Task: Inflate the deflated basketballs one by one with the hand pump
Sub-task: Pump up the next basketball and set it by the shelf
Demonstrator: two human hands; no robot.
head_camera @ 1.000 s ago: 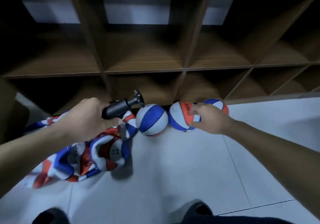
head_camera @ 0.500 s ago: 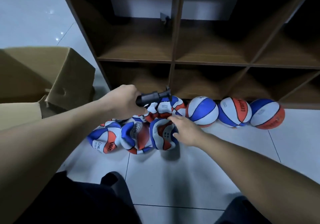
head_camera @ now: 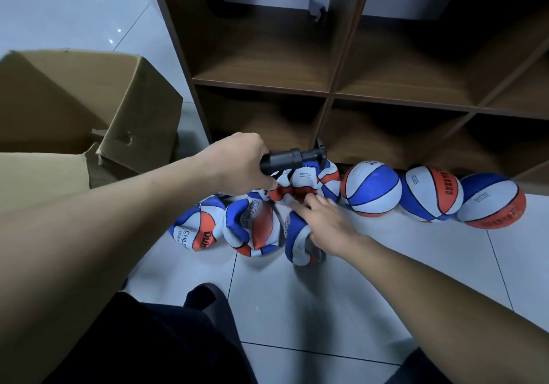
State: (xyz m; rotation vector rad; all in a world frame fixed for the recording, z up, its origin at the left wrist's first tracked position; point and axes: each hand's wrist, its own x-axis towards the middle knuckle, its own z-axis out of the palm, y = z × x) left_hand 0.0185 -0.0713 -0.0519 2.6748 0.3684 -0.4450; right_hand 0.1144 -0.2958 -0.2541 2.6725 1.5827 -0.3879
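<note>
Head view: the left arm reaches forward across the frame, its left hand (head_camera: 237,165) curled in a fist around the barrel of the black hand pump (head_camera: 292,159), which lies nearly level with its T-handle pointing right, above the heap of balls. The right arm comes in from the lower right; the right hand (head_camera: 325,220) lies palm down with fingers (head_camera: 303,205) stretched onto a crumpled deflated basketball (head_camera: 300,184). Whether they pinch it or only press it cannot be told. More deflated basketballs (head_camera: 252,229) sag on the tiled floor (head_camera: 386,279) at the foot of the wooden shelf unit (head_camera: 332,92). Print reads "CHILD" on two of them; other lettering is too small to read. Three inflated basketballs (head_camera: 371,189) sit in a row along the shelf's bottom edge to the right. An open cardboard box (head_camera: 89,101) stands at the left.
</note>
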